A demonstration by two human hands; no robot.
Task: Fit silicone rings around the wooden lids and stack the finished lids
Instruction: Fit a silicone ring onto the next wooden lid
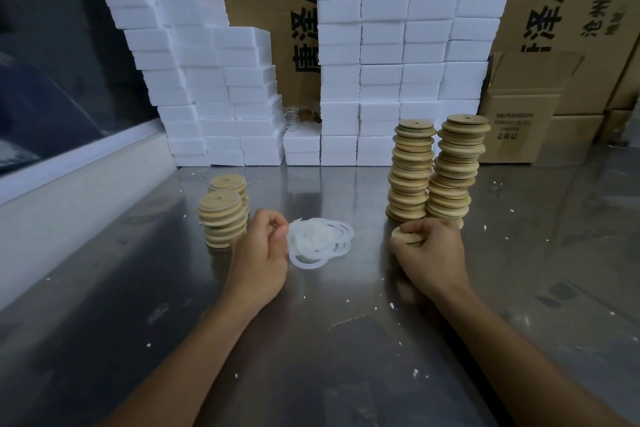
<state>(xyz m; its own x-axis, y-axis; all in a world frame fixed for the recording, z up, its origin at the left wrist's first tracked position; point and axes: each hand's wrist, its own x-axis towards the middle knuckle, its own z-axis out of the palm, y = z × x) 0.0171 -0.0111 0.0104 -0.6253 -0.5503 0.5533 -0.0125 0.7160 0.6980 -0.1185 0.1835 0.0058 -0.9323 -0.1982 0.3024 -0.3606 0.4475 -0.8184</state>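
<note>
Left hand (258, 253) has its fingers curled, pinching the edge of the pile of silicone rings (320, 241) lying mid-desk (311, 357). Right hand (431, 253) grips one wooden lid (407, 236), fingers curled over its top, just in front of two tall lid stacks (436, 170). Two short lid stacks (223, 211) stand left of the rings. White foam blocks (398, 62) and cardboard boxes (519, 128) line the rear.

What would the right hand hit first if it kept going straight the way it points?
Probably the two tall lid stacks just beyond the right hand, which grips a wooden lid; the gap is hard to judge.
</note>
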